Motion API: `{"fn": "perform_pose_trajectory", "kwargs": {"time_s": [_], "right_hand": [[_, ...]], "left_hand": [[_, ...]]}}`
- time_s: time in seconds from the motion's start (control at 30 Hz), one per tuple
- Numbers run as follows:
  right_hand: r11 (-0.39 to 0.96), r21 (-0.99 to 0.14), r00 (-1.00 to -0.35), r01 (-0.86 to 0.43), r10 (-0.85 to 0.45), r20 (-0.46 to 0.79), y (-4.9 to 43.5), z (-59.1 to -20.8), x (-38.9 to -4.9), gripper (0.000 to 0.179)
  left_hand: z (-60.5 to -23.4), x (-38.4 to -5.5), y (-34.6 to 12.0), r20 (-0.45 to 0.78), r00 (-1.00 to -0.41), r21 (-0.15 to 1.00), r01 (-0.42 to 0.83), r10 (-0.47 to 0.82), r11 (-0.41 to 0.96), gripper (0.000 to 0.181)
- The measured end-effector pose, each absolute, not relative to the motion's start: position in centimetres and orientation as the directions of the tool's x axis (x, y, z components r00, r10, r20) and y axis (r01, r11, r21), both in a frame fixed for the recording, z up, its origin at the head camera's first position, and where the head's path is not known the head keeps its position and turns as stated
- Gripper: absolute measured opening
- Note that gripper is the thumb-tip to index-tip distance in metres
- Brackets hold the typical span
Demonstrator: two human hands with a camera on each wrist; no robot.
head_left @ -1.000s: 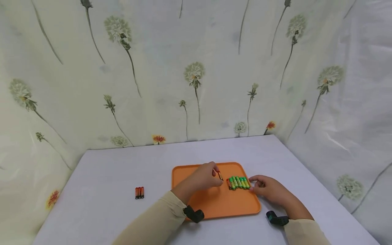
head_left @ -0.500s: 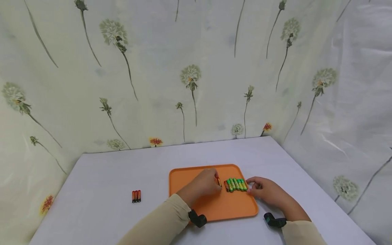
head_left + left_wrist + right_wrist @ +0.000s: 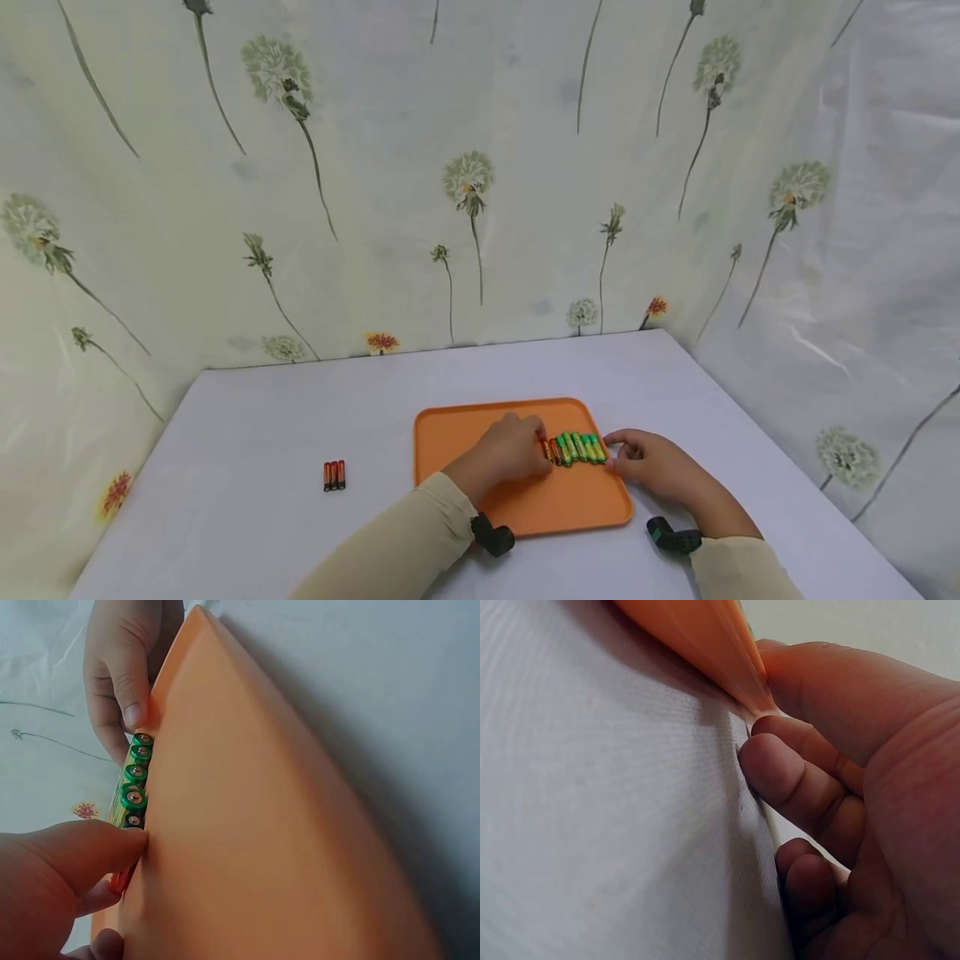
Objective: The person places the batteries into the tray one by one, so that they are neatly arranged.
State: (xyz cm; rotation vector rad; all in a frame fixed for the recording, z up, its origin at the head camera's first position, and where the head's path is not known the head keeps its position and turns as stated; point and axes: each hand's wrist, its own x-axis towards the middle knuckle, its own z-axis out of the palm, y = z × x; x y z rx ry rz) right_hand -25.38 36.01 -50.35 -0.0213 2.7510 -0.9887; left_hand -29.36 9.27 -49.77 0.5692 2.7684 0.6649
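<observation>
My left hand (image 3: pixel 506 450) is over an orange tray (image 3: pixel 562 504), pinching a red-and-black battery (image 3: pixel 547 450) between thumb and fingers. That battery lies at the left end of a row, beside another red battery (image 3: pixel 556 452) and several green batteries (image 3: pixel 581 447). In the left wrist view, the thumb (image 3: pixel 124 844) covers most of the held battery, while the green batteries' ends (image 3: pixel 135 774) line up along the tray's side. My right hand (image 3: pixel 656 467) rests at the tray's right edge, its thumb (image 3: pixel 810 675) touching the rim and its other fingers loosely bent.
Three red-and-black batteries (image 3: pixel 334 475) lie side by side on the white table (image 3: pixel 247 500), left of the tray. A curtain (image 3: pixel 390 183) with dandelion prints hangs behind the table and at its sides.
My left hand has lowered the battery and moved it right, up against the row on the tray. The right hand has stayed at the tray's edge.
</observation>
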Motion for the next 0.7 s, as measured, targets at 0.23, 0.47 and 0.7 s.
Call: {"fn": "perform_pose_trajectory", "kwargs": {"time_s": [0.23, 0.47, 0.7], "right_hand": [[0.777, -0.627, -0.973, 0.061, -0.094, -0.211, 36.18, -50.31, -25.22, 0.048], [0.769, -0.633, -0.970, 0.088, -0.077, -0.229, 36.35, -50.59, -25.42, 0.048], [0.770, -0.635, -0.972, 0.068, -0.091, -0.215, 36.37, -50.69, -25.54, 0.049]], "left_hand": [[-49.85, -28.97, 9.66, -0.143, -0.900, 0.457, 0.310, 0.413, 0.834, 0.042], [-49.76, -28.91, 9.71, -0.155, -0.894, 0.466, 0.310, 0.422, 0.828, 0.042], [-49.79, -28.97, 9.50, -0.148, -0.892, 0.442, 0.327, 0.428, 0.835, 0.046]]}}
